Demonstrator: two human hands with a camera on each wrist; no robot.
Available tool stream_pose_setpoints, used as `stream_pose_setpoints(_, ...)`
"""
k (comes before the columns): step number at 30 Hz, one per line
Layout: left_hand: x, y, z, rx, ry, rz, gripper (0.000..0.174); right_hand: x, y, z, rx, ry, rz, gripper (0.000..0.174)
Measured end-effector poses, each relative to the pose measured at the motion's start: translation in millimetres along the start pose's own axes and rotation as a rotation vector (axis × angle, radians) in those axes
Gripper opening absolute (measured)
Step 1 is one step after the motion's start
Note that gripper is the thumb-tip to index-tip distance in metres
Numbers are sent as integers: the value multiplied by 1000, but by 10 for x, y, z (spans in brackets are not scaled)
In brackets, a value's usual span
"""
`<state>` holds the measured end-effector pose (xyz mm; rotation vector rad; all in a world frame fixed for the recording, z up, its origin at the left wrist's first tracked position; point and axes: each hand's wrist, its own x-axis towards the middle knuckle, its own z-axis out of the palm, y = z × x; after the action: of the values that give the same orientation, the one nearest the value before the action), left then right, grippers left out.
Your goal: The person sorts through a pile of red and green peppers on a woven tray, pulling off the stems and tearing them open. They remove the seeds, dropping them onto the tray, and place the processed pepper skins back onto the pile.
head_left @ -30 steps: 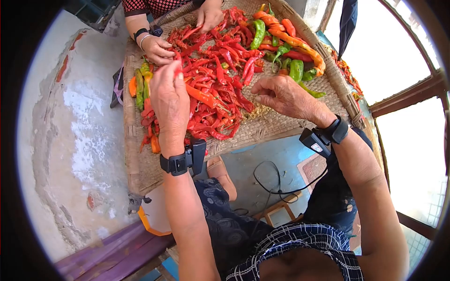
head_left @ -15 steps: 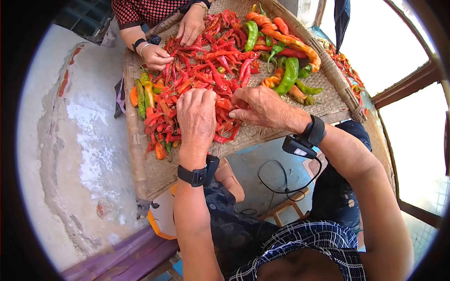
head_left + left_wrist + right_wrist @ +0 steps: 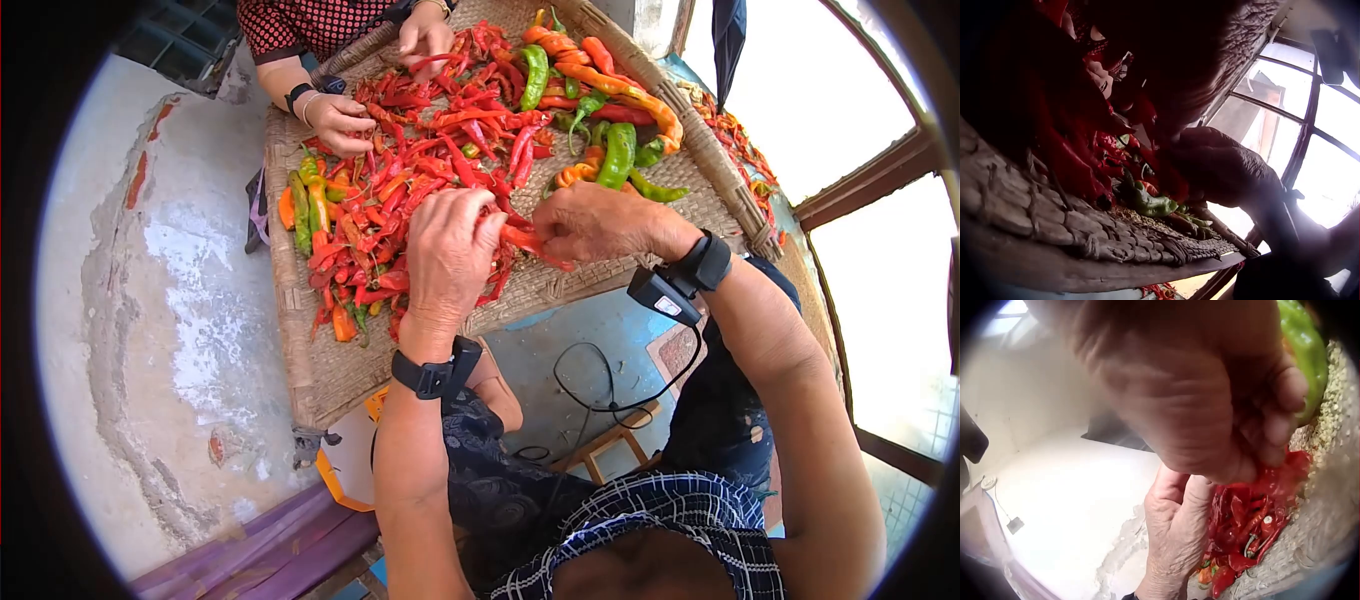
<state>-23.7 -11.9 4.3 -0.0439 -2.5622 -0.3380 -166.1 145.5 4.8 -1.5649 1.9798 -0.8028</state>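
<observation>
The left hand (image 3: 452, 252) and right hand (image 3: 605, 222) are slightly apart, fingers curled, both pinching one red pepper (image 3: 521, 238). The pepper spans the gap between them, over the woven tray (image 3: 330, 375), beside the red pepper pile (image 3: 440, 165).

Patchy pale wall (image 3: 190, 300) and purple cloth (image 3: 245, 542) at left, blue-grey floor (image 3: 530, 390) below, bright windows (image 3: 890, 300) at right.
</observation>
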Motion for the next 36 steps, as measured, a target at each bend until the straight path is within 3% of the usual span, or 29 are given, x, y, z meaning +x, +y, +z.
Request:
stream_pose_setpoints(2, 21, -103, -97, 18, 104, -183, 25, 4, 89, -112, -24, -227, -13, 15)
stream_pose_setpoints(4, 5, -197, -176, 235, 71, -251, 33, 50, 86, -194, -60, -248, 15, 15)
stream_pose_setpoints(6, -64, -373, -155, 387, 10, -323, 42, 127, 97, -172, 144, 204, -133, 14)
stream_pose_setpoints(7, -81, -445, -137, 467, -3, -354, 44, 139, 24, -204, 185, 339, -83, 17)
stream_pose_setpoints(8, -102, -501, -109, 546, -14, -385, 46, 186, 15, -168, 187, 339, -83, 17)
stream_pose_setpoints(10, -76, -497, -91, 581, -19, -390, 45, 249, 30, -106, 189, 551, -136, 27)
stream_pose_setpoints(12, -58, -490, -91, 469, -158, -401, 39, 221, 50, -70, 157, 522, -124, 33)
stream_pose_setpoints(15, -42, -456, -62, 375, -127, -340, 32, 150, 60, 6, -53, 275, -147, 32)
stream_pose_setpoints(18, -26, -316, -17, 264, -159, -337, 28, 106, 103, 146, -111, 307, -202, 24)
stream_pose_setpoints(22, -52, -104, 216, 256, -147, -132, 30, 23, 43, 125, -162, 160, -85, 21)
stream_pose_setpoints(29, -41, 104, 356, 162, -189, 46, 15, -59, 171, 120, -197, 197, -124, 15)
stream_pose_setpoints(34, 9, 70, 236, 84, -141, 4, 15, -84, 158, 78, -278, 283, -64, 17)
stream_pose_setpoints(36, 22, 78, 187, -63, 1, -73, 14, -67, 182, 96, -243, 354, -110, 19)
